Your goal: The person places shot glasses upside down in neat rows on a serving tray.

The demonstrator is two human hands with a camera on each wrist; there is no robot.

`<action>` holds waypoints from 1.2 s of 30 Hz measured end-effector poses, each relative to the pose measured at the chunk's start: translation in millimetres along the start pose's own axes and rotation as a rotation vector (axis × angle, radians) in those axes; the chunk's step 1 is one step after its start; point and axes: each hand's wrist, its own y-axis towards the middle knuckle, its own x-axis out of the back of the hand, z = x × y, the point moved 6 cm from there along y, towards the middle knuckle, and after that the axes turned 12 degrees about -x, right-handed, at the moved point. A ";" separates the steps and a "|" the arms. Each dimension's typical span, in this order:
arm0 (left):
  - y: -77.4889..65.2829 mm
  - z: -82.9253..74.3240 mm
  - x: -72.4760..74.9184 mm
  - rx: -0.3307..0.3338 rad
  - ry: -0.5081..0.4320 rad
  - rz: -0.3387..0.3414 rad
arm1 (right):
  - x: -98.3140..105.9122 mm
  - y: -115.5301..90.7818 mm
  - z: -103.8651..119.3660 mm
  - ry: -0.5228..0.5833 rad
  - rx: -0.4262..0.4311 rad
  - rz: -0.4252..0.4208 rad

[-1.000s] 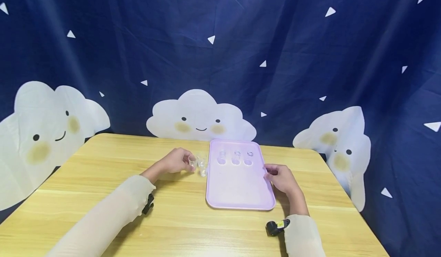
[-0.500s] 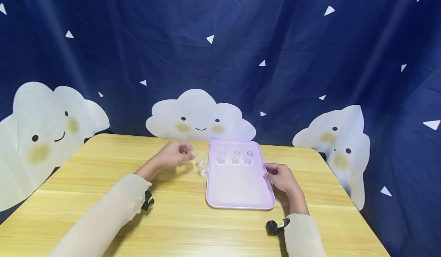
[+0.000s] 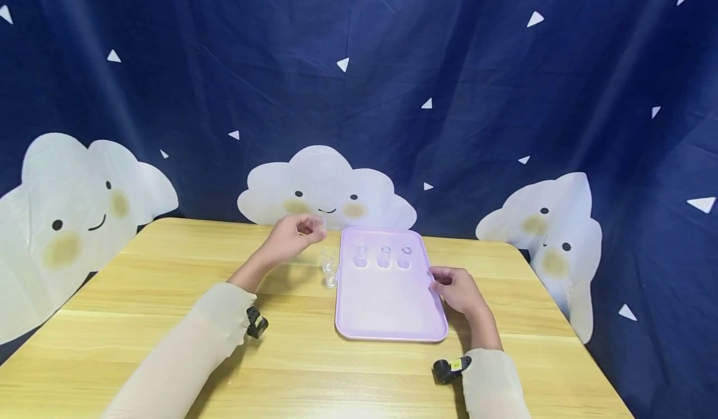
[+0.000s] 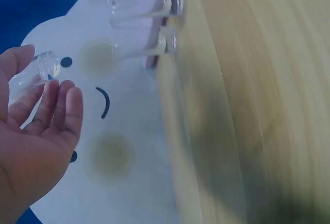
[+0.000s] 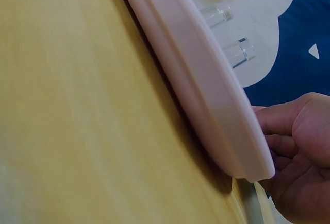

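Thumb and fingers of my left hand [image 3: 291,237] hold a small clear shot glass [image 4: 47,67] in the air, left of the tray and near the table's back edge. The tray [image 3: 389,310] is light purple with rounded corners and a raised rim. My right hand [image 3: 460,291] grips its right edge, with curled fingers at the rim in the right wrist view. Three clear shot glasses [image 3: 384,257] stand in a row on the tray's far part. Two more shot glasses [image 4: 139,44] are on the wood just left of the tray, one behind the other.
A light wooden table [image 3: 280,369] carries everything. Behind it hangs a dark blue curtain [image 3: 280,82] with smiling white clouds and small white triangles. Black wrist cameras [image 3: 449,371] sit at both cuffs.
My left hand has lifted the shot glass off the table, up and toward the back, then slightly right. The right hand and the tray have stayed in place.
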 end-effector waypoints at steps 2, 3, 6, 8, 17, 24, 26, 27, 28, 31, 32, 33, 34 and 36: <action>1.5 -1.8 -2.3 -0.008 -0.009 -0.019 | -0.6 0.2 0.0 0.004 -0.002 0.002; 2.3 -2.6 -3.7 -0.012 -0.015 -0.027 | -0.8 0.3 -0.1 0.005 -0.002 0.001; 4.5 -4.7 -8.3 -0.012 -0.035 -0.044 | -0.9 0.6 0.2 0.004 0.000 0.003; 6.6 -6.6 -11.9 -0.012 -0.053 -0.056 | -0.8 0.7 0.9 0.002 0.003 0.001; 15.6 -19.3 -34.7 0.034 -0.161 -0.098 | -2.8 -0.3 2.4 0.009 0.003 0.011; 21.0 -32.8 -53.9 0.062 -0.238 -0.099 | -2.4 0.9 1.9 0.000 0.005 0.007; 22.6 -35.7 -59.1 0.063 -0.258 -0.105 | -2.2 1.4 1.0 -0.002 0.003 0.007; 23.4 -37.3 -61.7 0.063 -0.264 -0.110 | -2.0 1.7 0.6 -0.001 0.000 0.006; 24.3 -38.8 -64.5 0.062 -0.270 -0.113 | -1.7 2.0 0.3 -0.003 0.001 0.007; 27.4 -43.2 -73.6 0.061 -0.284 -0.123 | -0.4 2.5 -0.2 0.003 -0.005 0.007; 28.4 -44.6 -76.9 0.062 -0.288 -0.125 | 0.0 2.7 -0.4 0.004 -0.007 0.007; 29.4 -45.8 -80.5 0.064 -0.293 -0.126 | 0.2 2.6 -0.4 0.006 -0.009 0.007; 30.5 -47.2 -83.9 0.066 -0.297 -0.128 | 0.5 2.5 -0.5 0.004 -0.011 0.007; 32.3 -49.7 -90.9 0.072 -0.311 -0.132 | 0.9 2.1 -0.9 0.007 -0.017 0.010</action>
